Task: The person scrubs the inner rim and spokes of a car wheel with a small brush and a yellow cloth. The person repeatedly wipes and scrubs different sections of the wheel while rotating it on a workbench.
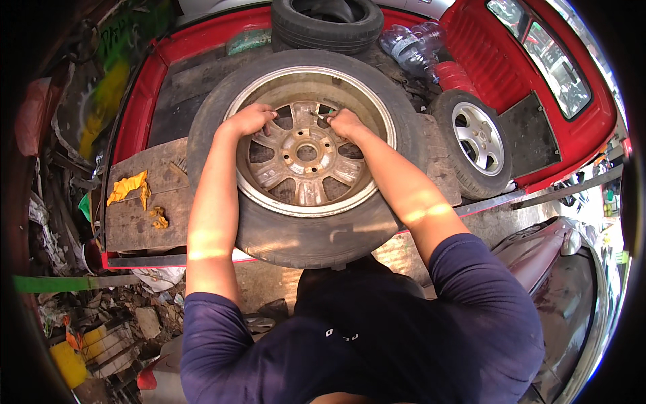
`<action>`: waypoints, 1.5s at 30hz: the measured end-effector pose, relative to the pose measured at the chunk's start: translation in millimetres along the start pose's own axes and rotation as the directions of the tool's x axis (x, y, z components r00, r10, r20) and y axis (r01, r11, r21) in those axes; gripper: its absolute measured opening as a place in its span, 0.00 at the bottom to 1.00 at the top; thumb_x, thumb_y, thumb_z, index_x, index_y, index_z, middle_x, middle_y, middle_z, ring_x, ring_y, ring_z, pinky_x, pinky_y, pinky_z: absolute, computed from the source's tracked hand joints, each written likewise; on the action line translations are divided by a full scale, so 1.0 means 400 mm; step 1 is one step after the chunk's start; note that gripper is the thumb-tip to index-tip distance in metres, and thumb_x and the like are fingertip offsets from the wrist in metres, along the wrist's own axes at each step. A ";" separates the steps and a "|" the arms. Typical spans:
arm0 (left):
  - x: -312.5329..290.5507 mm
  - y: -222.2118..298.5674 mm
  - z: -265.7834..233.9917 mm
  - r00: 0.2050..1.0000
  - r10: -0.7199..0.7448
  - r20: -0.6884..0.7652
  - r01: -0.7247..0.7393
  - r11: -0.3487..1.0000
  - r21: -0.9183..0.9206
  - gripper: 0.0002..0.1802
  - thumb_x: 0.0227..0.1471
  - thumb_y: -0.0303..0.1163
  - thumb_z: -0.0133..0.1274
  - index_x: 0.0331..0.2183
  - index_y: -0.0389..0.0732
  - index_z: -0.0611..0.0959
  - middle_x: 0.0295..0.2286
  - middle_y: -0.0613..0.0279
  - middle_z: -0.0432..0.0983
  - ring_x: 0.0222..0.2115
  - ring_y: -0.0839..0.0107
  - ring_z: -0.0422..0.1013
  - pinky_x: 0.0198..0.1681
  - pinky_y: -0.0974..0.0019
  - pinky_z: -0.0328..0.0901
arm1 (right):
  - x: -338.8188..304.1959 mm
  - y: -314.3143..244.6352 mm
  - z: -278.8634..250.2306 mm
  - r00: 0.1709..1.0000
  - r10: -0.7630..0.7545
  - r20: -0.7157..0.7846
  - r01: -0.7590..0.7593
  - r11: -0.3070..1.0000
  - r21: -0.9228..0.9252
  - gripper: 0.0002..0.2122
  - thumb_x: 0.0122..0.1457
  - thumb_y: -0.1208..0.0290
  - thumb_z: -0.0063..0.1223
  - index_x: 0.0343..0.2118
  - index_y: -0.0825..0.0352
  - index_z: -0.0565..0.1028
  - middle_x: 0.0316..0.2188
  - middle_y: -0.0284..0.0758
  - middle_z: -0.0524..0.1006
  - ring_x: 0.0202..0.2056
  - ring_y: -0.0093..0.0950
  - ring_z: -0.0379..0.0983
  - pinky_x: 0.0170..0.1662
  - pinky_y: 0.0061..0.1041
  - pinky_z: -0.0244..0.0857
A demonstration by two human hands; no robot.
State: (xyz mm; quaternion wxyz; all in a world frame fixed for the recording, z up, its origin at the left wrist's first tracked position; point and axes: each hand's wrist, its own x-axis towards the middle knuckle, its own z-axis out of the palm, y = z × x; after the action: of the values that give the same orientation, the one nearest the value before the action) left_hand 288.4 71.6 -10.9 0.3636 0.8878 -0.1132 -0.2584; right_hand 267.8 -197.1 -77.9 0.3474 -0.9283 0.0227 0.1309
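Note:
A large tyre [316, 246] lies flat before me with a worn, silvery spoked wheel rim [307, 153] inside it. My left hand [252, 120] reaches over the rim's left lip, its fingers curled inside near a spoke. Whatever those fingers grip, if anything, is hidden. On the far right part of the rim, my right hand [344, 124] is closed in a pinch. A small thin piece [318, 116] sticks out from its fingertips toward the middle; its kind is too small to tell.
Wooden boards [145, 225] under the tyre span a red truck bed [132, 111]. A yellow cloth [129, 186] lies left. Right stands a smaller wheel [479, 138]; another tyre [328, 27] and clear plastic bottles [412, 48] sit behind. A dark car [565, 296] is near my right side.

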 end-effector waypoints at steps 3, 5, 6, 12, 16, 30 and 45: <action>-0.003 0.004 0.002 1.000 -0.001 -0.002 0.001 1.000 0.014 0.19 0.64 0.40 0.46 0.45 0.33 0.79 0.23 0.57 0.79 0.19 0.74 0.68 0.26 0.69 0.64 | 0.011 0.012 -0.009 0.999 0.010 -0.053 -0.007 0.999 0.053 0.24 0.55 0.61 0.57 0.56 0.59 0.75 0.53 0.44 0.75 0.56 0.40 0.71 0.60 0.34 0.64; -0.010 0.005 0.000 1.000 0.002 -0.015 -0.002 1.000 0.016 0.19 0.64 0.40 0.46 0.44 0.34 0.79 0.23 0.57 0.79 0.19 0.74 0.68 0.26 0.68 0.64 | 0.009 0.005 -0.006 0.989 -0.031 -0.142 0.029 0.999 -0.016 0.25 0.54 0.58 0.61 0.55 0.58 0.75 0.50 0.48 0.77 0.53 0.42 0.74 0.56 0.35 0.67; -0.013 0.006 -0.003 1.000 0.008 -0.014 -0.008 1.000 0.022 0.19 0.64 0.41 0.46 0.44 0.34 0.79 0.23 0.58 0.79 0.19 0.74 0.68 0.26 0.68 0.64 | 0.005 0.001 -0.007 0.982 -0.066 -0.179 0.057 0.997 -0.052 0.26 0.53 0.56 0.63 0.55 0.57 0.76 0.48 0.50 0.78 0.51 0.42 0.75 0.54 0.35 0.68; -0.015 0.014 -0.005 0.999 0.029 -0.027 -0.029 0.999 0.033 0.21 0.63 0.42 0.47 0.45 0.33 0.80 0.23 0.58 0.79 0.18 0.72 0.68 0.25 0.67 0.65 | -0.029 -0.021 -0.030 0.979 -0.123 -0.163 0.097 0.983 -0.156 0.23 0.58 0.62 0.56 0.57 0.57 0.73 0.47 0.49 0.78 0.51 0.44 0.74 0.56 0.37 0.67; -0.014 0.014 -0.006 0.998 0.063 -0.029 -0.063 0.998 0.032 0.22 0.63 0.43 0.47 0.46 0.33 0.80 0.23 0.58 0.79 0.18 0.72 0.69 0.25 0.66 0.65 | -0.030 -0.039 -0.004 0.991 -0.103 -0.087 0.079 0.967 -0.243 0.19 0.60 0.66 0.51 0.56 0.59 0.74 0.46 0.50 0.78 0.50 0.45 0.74 0.56 0.38 0.66; -0.022 0.026 -0.012 0.996 0.081 -0.031 -0.080 0.996 0.041 0.23 0.63 0.44 0.47 0.47 0.35 0.79 0.25 0.59 0.80 0.22 0.72 0.70 0.26 0.65 0.66 | -0.049 -0.093 0.097 0.979 -0.200 -0.031 0.149 0.815 -0.560 0.15 0.60 0.76 0.41 0.46 0.74 0.77 0.47 0.54 0.77 0.50 0.47 0.75 0.52 0.41 0.70; -0.016 0.003 -0.010 0.996 0.067 -0.055 -0.068 0.997 -0.032 0.21 0.62 0.42 0.48 0.45 0.33 0.80 0.25 0.57 0.80 0.22 0.70 0.71 0.28 0.64 0.66 | -0.041 -0.078 0.073 0.956 -0.275 0.105 0.243 0.536 -0.808 0.15 0.59 0.76 0.43 0.46 0.72 0.78 0.46 0.49 0.78 0.46 0.43 0.78 0.50 0.37 0.73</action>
State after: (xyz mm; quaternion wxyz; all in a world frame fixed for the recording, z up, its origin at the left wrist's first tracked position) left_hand 285.3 75.6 -5.1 0.3900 0.8838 -0.1289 -0.2239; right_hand 249.4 -155.5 -74.9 -0.1021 -0.9782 -0.1713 0.0579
